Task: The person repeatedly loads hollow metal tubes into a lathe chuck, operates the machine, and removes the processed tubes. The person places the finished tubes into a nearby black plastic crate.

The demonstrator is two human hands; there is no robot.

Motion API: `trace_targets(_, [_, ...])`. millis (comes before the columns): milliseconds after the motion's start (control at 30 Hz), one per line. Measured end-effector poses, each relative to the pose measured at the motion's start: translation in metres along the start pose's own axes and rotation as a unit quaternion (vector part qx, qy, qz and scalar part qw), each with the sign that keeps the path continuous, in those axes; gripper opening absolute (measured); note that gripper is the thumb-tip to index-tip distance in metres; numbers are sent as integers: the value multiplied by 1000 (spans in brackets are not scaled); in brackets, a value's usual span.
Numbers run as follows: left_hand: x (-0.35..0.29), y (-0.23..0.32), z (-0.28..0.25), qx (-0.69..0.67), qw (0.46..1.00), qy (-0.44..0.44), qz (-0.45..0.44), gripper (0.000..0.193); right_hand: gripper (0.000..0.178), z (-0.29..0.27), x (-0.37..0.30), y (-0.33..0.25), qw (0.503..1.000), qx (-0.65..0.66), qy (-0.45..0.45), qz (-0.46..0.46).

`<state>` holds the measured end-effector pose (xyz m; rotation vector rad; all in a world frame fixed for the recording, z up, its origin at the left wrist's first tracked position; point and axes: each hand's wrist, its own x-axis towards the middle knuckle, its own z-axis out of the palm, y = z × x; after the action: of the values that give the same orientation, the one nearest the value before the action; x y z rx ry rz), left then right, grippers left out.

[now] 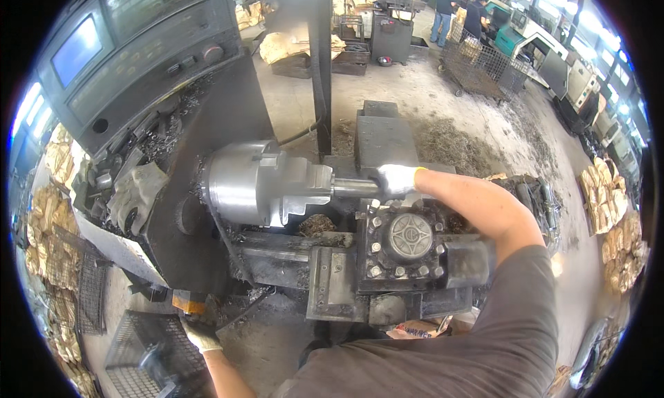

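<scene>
My right hand (pixel 399 179), in a white glove, is closed round the free end of a bare metal bar (pixel 356 186). The bar's other end sits between the stepped jaws (pixel 297 183) of a lathe chuck (pixel 238 183). Just below that hand, nearer to me, is the square tool post (pixel 410 237) with bolts round its rim. Low at the left, my gloved left hand (pixel 200 334) is beside an orange block (pixel 188 302) on the machine's lower front. Its fingers are dark and partly hidden, so their grip is unclear.
A black mesh crate (pixel 149 353) stands by my left hand. Metal parts and chips lie in a tray (pixel 114 235) on the headstock. A dark post (pixel 320 66) rises behind the chuck. Two people work near a wire cage cart (pixel 477 66) at the far right.
</scene>
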<state>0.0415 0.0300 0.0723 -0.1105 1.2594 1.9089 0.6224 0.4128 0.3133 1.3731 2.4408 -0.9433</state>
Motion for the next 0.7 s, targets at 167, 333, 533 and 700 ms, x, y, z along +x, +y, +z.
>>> trace_targets(167, [5, 22, -10, 54, 996, -41, -53, 34, 58, 4, 66, -29, 980, 183, 22, -69])
trace_targets(333, [11, 10, 10, 132, 988, 50, 69, 16, 82, 1, 62, -46, 984, 159, 63, -41])
trace_targets(533, [16, 7, -32, 390, 880, 127, 240, 45, 71, 8, -31, -85, 964, 40, 261, -25])
trace_targets(700, [-74, 49, 106, 490, 585, 38, 645, 45, 37, 71, -179, -95, 840, 237, 465, -148])
